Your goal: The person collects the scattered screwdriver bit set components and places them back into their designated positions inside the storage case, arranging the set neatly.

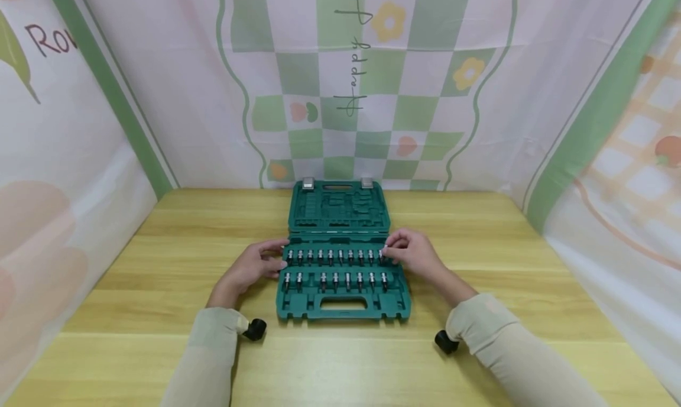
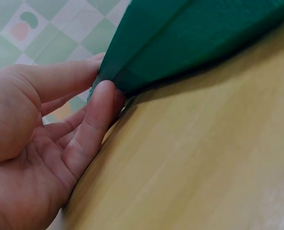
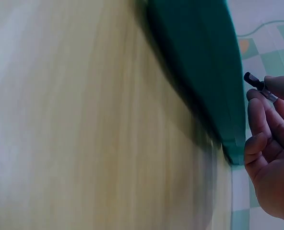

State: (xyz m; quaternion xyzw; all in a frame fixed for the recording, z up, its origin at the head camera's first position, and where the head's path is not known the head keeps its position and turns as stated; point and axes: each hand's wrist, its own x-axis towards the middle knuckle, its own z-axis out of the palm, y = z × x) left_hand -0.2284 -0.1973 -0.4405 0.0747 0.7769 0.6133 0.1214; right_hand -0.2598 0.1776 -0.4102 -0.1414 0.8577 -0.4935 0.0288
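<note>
A green plastic tool case (image 1: 311,303) lies open on the table, its lower half holding two rows of silver bit sockets (image 1: 335,280) with dark tips. My left hand (image 1: 255,264) rests against the case's left side. In the left wrist view, fairly straight fingers (image 2: 95,108) touch the case's lower edge. At the right end of the upper row, my right hand (image 1: 415,254) pinches one bit socket between thumb and fingers. The right wrist view shows this bit socket (image 3: 269,96) clear of the case wall, its dark end pointing up and left.
The case lid (image 1: 340,209) stands raised behind the rows, with moulded recesses and two silver latches. One slot in the lower row, third from the left, holds no socket. A wooden table (image 1: 340,359) lies beneath, with patterned cloth (image 1: 340,70) hanging behind and at both sides.
</note>
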